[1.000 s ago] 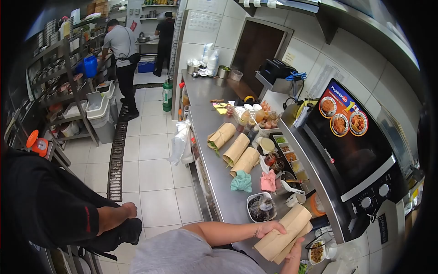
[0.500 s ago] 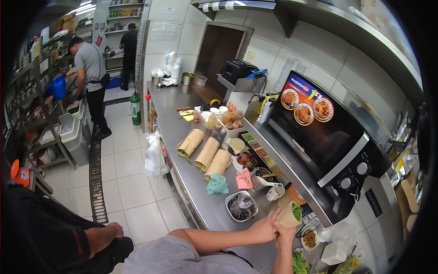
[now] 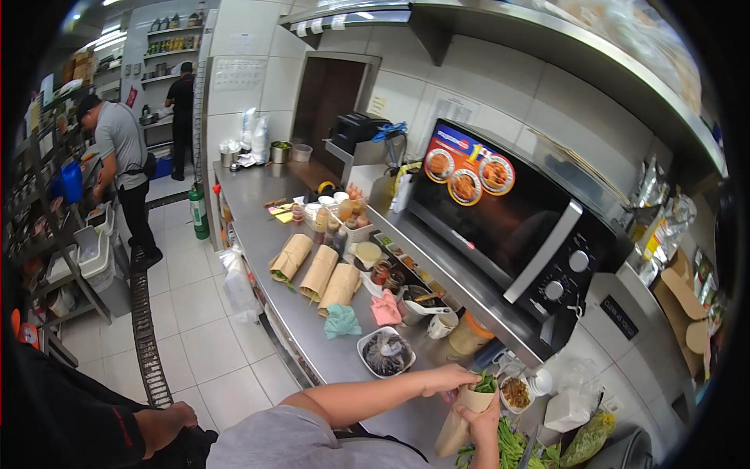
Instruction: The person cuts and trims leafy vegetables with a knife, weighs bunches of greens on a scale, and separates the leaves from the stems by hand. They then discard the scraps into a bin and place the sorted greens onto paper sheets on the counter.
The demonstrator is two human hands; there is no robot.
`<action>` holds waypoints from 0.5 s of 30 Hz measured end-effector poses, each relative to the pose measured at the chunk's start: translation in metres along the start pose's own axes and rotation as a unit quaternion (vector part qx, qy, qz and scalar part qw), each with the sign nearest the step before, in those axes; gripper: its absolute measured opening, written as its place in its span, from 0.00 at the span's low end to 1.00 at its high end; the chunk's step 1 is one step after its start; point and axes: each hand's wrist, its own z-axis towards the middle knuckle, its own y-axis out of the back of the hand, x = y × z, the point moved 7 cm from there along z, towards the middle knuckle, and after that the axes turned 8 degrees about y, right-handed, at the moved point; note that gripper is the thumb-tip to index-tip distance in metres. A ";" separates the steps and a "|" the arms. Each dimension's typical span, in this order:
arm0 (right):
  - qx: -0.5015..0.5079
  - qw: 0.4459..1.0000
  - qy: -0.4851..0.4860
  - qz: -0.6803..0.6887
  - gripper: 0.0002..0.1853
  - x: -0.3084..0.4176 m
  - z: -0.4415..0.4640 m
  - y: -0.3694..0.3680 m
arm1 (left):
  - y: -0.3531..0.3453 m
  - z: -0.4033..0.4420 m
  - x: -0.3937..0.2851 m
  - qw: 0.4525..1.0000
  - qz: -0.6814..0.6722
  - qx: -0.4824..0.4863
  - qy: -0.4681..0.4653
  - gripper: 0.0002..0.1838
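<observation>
Lowered, the paper roll (image 3: 455, 434) points leafy end away, right hand (image 3: 482, 422) wrapped round it, my left hand (image 3: 451, 379) pinching its rim.

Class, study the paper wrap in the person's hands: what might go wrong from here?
Leaves poke from the open top of the paper wrap, so they might spill if it tips.
The right hand grips the paper; squeezing too hard could crush or tear it.
The left arm passes close to the white tub and might knock it.
</observation>
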 end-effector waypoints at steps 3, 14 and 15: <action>0.059 0.978 -0.017 -0.197 0.56 -0.002 -0.014 0.024 | -0.019 0.010 0.013 0.996 -0.071 0.062 -0.003 0.16; 0.039 0.984 0.008 -0.171 0.53 0.029 -0.043 0.082 | -0.066 -0.019 -0.057 0.910 -0.338 0.021 -0.237 0.23; 0.023 0.984 -0.028 -0.175 0.49 0.021 -0.046 0.091 | -0.067 -0.031 -0.065 0.917 -0.283 -0.026 -0.280 0.20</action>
